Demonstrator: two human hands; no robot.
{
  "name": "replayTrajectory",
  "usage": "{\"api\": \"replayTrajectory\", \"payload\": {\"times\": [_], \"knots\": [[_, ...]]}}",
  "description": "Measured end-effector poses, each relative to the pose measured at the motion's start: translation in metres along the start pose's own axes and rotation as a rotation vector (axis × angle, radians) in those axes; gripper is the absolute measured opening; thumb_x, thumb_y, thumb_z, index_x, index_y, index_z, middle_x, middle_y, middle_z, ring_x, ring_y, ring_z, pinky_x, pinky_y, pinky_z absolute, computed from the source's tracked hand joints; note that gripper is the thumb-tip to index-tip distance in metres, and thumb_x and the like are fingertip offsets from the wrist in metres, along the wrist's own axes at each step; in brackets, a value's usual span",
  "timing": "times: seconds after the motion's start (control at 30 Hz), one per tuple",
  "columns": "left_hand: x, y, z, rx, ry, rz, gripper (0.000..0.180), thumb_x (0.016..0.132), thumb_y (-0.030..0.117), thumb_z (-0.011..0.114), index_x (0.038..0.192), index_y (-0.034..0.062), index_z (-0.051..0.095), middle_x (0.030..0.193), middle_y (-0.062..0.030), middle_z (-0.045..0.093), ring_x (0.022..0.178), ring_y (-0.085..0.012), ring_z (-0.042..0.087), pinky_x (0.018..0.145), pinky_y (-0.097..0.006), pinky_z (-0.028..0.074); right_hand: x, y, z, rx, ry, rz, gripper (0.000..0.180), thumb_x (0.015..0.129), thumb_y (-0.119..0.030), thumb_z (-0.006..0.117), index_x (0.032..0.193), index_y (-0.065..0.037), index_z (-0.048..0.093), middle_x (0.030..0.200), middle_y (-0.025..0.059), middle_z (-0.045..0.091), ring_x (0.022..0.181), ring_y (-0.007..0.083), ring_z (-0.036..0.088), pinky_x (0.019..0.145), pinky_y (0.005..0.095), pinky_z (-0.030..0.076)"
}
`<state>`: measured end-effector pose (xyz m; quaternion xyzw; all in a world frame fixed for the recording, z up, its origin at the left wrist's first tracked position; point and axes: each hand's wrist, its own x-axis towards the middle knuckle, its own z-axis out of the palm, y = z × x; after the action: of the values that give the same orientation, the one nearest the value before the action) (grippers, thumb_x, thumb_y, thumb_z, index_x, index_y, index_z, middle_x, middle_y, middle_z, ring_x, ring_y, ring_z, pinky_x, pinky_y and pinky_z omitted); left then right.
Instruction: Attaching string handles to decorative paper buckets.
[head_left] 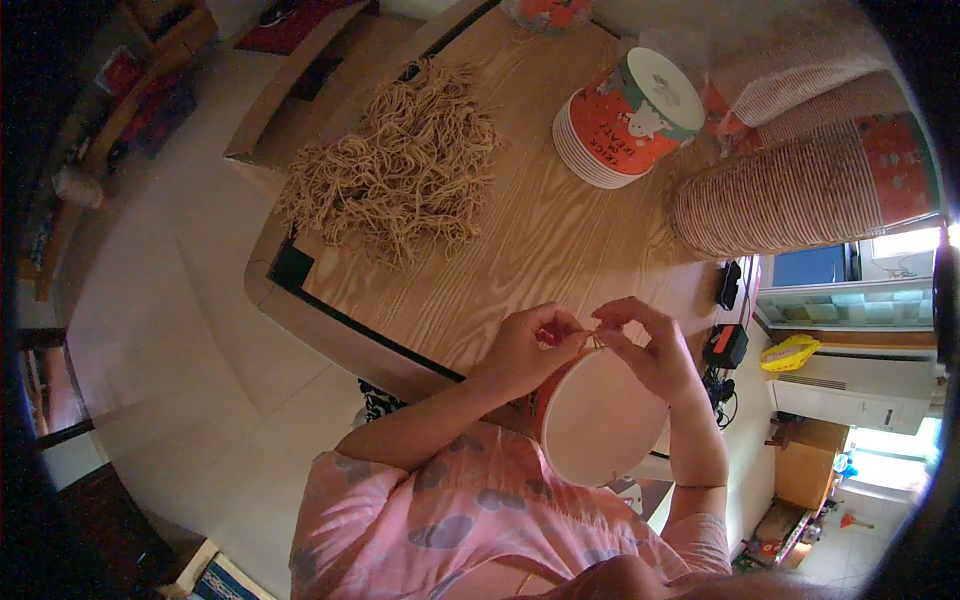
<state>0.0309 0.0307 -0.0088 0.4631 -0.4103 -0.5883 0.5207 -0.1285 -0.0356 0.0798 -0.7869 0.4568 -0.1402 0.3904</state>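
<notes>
A paper bucket point(603, 420), orange outside and white inside, is tipped in front of my chest with its mouth facing up toward me. My left hand point(533, 348) and my right hand point(650, 350) meet at its far rim. Both are closed, pinching a thin tan cord point(592, 341) between thumbs and fingertips. Whether the cord passes through the bucket's wall there is too small to tell. On the table beyond lies a tangled heap of tan cords point(410, 165). To its right stands a short nested stack of orange and green printed buckets point(625, 125).
Long nested stacks of paper buckets point(780, 190), partly in clear plastic, lie at the table's right. Black adapters and cables point(725, 345) sit by the right edge. An open cardboard box point(300, 90) adjoins the far left side. The wooden table point(540, 250) ends just before my body.
</notes>
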Motion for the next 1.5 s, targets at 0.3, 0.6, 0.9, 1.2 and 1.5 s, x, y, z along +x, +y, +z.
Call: {"api": "replayTrajectory", "payload": {"times": [0.3,0.6,0.9,1.2,1.5], "knots": [[0.009,-0.016,0.001,-0.137,-0.034,0.035,0.019,0.083,0.007,0.062,0.100,0.0032,0.053,0.078,-0.0028,0.059,0.073,-0.0090,0.058,0.067,-0.026,0.047,0.020,0.018,-0.007,0.034,-0.230,0.049,0.010,0.083,-0.010,0.062,0.087,-0.001,0.063,0.082,0.0063,0.064,0.080,0.0143,0.060,0.074,0.0293,0.047],[0.021,-0.023,-0.007,-0.705,-0.053,-0.433,0.020,0.084,0.011,0.059,0.102,0.0037,0.055,0.077,-0.0015,0.058,0.071,-0.0091,0.056,0.063,-0.023,0.046,0.034,0.057,-0.001,0.264,-0.343,0.223,0.013,0.084,-0.015,0.063,0.087,-0.002,0.064,0.081,0.0030,0.062,0.080,0.0125,0.058,0.076,0.0281,0.046],[0.037,-0.008,-0.001,-0.192,-0.290,-0.305,0.024,0.082,0.022,0.065,0.093,0.0007,0.067,0.081,-0.0051,0.065,0.072,-0.0108,0.059,0.067,-0.024,0.047,0.033,0.052,0.001,0.175,-0.167,0.032,0.009,0.084,-0.009,0.061,0.087,-0.001,0.062,0.082,0.0035,0.062,0.080,0.0124,0.058,0.075,0.0270,0.046],[0.044,-0.008,0.003,-0.240,-0.197,-0.338,0.026,0.081,0.023,0.066,0.092,-0.0006,0.068,0.079,-0.0063,0.066,0.072,-0.0106,0.060,0.066,-0.026,0.048,0.035,0.056,-0.002,0.218,-0.136,0.022,0.005,0.083,-0.003,0.059,0.088,0.000,0.059,0.084,0.0042,0.060,0.079,0.0128,0.057,0.073,0.0267,0.047],[0.043,-0.012,-0.002,-0.077,-0.248,-0.220,0.023,0.082,0.021,0.066,0.090,0.0001,0.069,0.080,-0.0083,0.068,0.073,-0.0107,0.061,0.069,-0.025,0.049,0.045,0.036,-0.022,0.212,-0.089,-0.065,0.017,0.077,0.008,0.058,0.091,-0.001,0.061,0.107,0.0099,0.057,0.094,0.0199,0.057,0.082,0.0329,0.048]]}}
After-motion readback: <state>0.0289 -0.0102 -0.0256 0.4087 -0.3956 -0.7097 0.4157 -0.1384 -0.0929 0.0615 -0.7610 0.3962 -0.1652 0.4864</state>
